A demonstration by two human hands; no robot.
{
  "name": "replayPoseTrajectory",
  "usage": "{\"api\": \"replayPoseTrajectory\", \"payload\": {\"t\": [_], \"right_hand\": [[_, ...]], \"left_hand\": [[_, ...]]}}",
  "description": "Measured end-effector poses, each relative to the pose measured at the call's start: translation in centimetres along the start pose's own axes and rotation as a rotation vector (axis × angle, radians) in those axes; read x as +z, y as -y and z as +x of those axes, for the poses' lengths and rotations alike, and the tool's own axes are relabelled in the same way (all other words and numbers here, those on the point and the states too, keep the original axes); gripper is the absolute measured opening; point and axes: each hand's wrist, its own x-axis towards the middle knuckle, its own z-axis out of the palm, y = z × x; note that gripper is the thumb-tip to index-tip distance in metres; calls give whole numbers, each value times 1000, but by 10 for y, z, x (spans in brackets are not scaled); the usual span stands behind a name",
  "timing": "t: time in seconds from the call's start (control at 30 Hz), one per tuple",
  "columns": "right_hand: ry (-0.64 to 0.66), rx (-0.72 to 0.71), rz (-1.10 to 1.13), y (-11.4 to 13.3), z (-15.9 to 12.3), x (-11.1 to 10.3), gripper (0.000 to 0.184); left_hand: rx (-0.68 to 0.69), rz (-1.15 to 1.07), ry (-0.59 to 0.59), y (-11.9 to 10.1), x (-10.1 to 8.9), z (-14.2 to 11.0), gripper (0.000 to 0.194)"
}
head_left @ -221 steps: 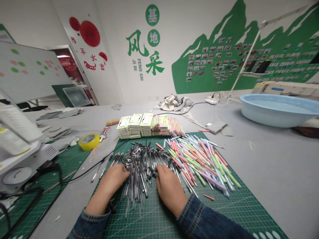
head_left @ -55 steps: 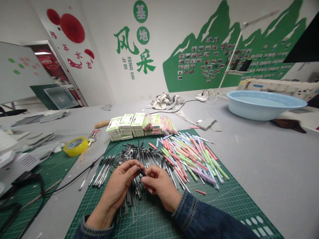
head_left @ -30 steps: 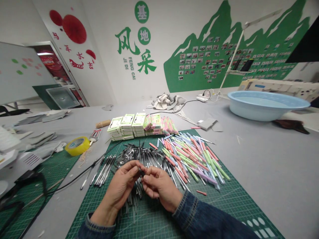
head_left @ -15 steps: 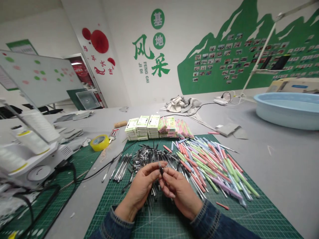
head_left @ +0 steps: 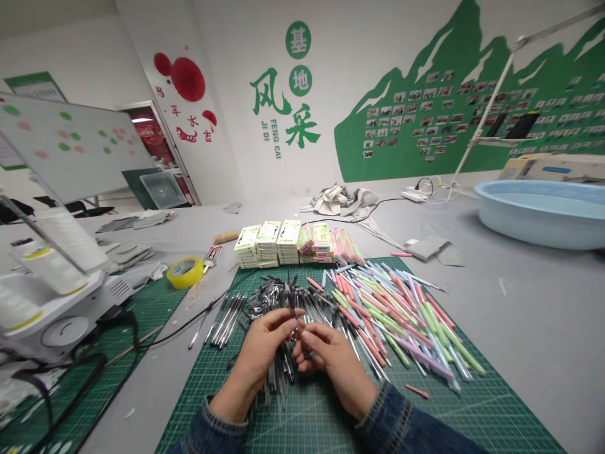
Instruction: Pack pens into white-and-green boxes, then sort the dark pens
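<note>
My left hand [head_left: 265,343] is closed in a pinch on a slim black pen [head_left: 293,313], which points up and away from me. Thumb and forefinger of my right hand [head_left: 333,356] are closed at its near end, touching my left fingertips; the fingers partly hide the pen. Just beyond and under my hands lies a heap of black and clear pens [head_left: 274,296] on the green cutting mat [head_left: 326,429]. To the right spreads a pile of pastel pens [head_left: 401,309] in pink, green, blue and purple.
Stacked small boxes [head_left: 269,236] line the mat's far edge. Yellow tape [head_left: 184,272] and a white sewing machine [head_left: 61,315] stand left. A row of pens [head_left: 229,321] lies by the heap. A blue basin [head_left: 543,214] sits at the far right, cloth scraps [head_left: 343,200] behind.
My hands have shifted slightly left, and the black pen between them now points more upward and away. The view has turned a little. Both hands stay closed together.
</note>
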Motion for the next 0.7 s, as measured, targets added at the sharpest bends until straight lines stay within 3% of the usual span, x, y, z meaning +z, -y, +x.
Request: {"api": "replayPoseTrajectory", "payload": {"t": [0.07,0.17,0.23,0.33,0.43,0.7], "right_hand": [[-30,-13,-24,0,0,0,34],[-75,-44,-53,-2,2,-2,33],[-103,-67,-70,-3,4,-4,29],[-138,-95,-86,-4,6,-6,22],[-155,-119,-90,-4,7,-7,19],[-218,-165,-132,-3,8,-10,15]], "left_hand": [[87,153,-125,-4,-19,6,37],[165,587,-408,-10,-71,17,37],[93,989,-544,-9,-109,22,35],[-79,1306,-535,-2,-147,24,34],[-160,1393,-458,10,-159,25,36],[-123,1451,-403,24,-157,36,44]]}}
